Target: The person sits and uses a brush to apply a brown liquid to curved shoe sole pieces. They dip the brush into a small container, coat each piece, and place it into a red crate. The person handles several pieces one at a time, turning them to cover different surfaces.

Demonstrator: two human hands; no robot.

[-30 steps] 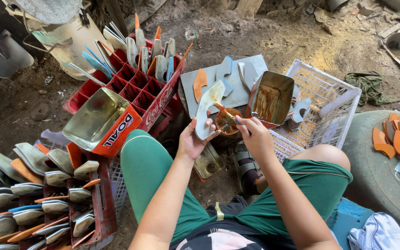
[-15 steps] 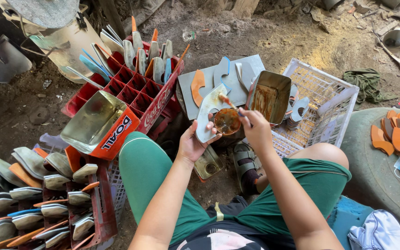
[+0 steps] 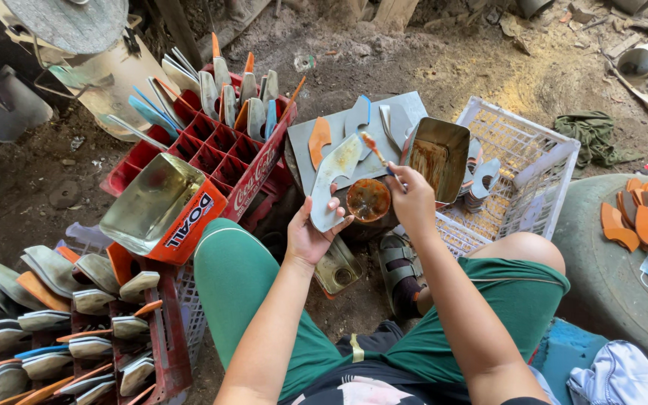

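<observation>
My left hand (image 3: 310, 234) holds a grey curved shoe-sole piece (image 3: 333, 180) upright in front of me. My right hand (image 3: 409, 201) grips a small brush (image 3: 375, 150) whose orange-tipped bristles point up and left, just beside the piece's top. Right below the brush sits a round can of brown glue (image 3: 368, 199). A grey board (image 3: 354, 142) behind them carries several cut pieces, one of them orange.
A red compartment crate (image 3: 211, 150) with upright pieces stands at the left, an open metal tin (image 3: 160, 204) in front of it. Another open tin (image 3: 438, 156) rests on a white plastic basket (image 3: 523, 169). Stacked soles (image 3: 54, 330) fill the lower left. Orange pieces (image 3: 643, 214) lie at right.
My right hand has lifted the brush out of the glue can and up beside the grey piece. My left hand has raised the piece slightly.
</observation>
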